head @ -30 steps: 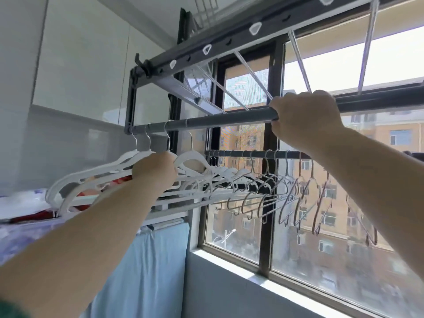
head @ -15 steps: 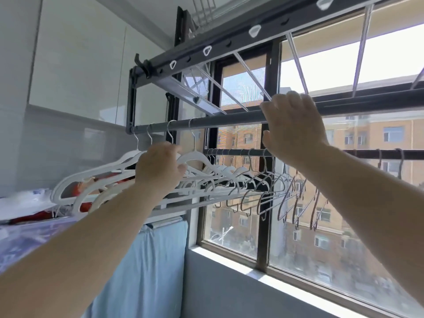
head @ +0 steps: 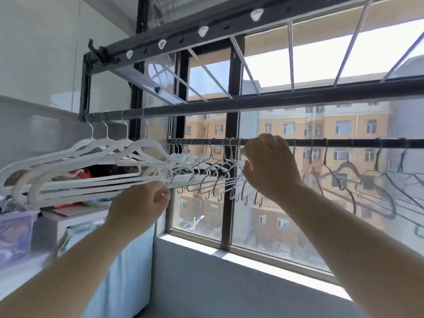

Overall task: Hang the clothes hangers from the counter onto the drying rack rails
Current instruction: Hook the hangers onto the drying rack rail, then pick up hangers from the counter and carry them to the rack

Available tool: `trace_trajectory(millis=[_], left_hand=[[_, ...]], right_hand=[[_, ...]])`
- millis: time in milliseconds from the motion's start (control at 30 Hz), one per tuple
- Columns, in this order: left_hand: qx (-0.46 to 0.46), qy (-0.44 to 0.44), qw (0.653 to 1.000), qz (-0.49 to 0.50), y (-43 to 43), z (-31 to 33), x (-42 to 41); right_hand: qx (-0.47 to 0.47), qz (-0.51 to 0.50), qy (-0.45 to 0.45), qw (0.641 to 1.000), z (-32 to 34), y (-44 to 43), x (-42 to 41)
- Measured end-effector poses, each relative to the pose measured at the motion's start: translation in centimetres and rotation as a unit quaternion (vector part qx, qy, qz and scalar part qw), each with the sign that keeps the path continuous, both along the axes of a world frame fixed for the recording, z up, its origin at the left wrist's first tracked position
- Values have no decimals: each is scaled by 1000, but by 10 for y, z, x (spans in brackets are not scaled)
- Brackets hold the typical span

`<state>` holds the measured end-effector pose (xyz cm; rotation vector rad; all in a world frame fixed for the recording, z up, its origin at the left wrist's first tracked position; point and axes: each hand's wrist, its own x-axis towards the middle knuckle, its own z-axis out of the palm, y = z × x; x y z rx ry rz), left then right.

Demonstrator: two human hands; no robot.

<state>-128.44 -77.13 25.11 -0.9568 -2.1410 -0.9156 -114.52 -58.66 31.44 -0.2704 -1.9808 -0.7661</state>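
Centrally, the right hand (head: 268,166), fingers loosely spread, pinches a pale hanger (head: 244,159) below the lower rail (head: 344,143). The left hand (head: 137,203) curls at the bar ends of the white hangers (head: 91,154), grip indiscernible; these hang from the upper rail (head: 206,109).

A dark-framed window (head: 226,221) filled the right side, and bright daylight fell through it onto a pale sill (head: 229,254). Orange apartment blocks (head: 321,125) stood outside. A glossy white wall (head: 41,53) rose at left, with a blue curtain (head: 133,271) below.
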Motion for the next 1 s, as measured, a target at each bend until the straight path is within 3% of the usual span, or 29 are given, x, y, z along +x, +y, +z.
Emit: trace_trajectory(millis=[100, 200, 367, 467, 700, 1000], left_hand=[[-30, -49, 996, -66, 26, -13, 33], [-57, -79, 986, -137, 65, -25, 83], [-85, -99, 962, -241, 137, -51, 206], [-120, -116, 940, -298, 178, -75, 287], [-207, -79, 870, -440, 247, -101, 462], [-274, -61, 758, -589, 337, -150, 671]], right_hand=[[-124, -78, -95, 985, -24, 10, 58], [-149, -147, -126, 970, -53, 24, 130], [-177, -273, -138, 935, -104, 57, 279], [-280, -337, -136, 888, -117, 57, 372], [-389, -459, -39, 798, -154, 29, 563], [-433, -593, 45, 678, -194, 33, 745]])
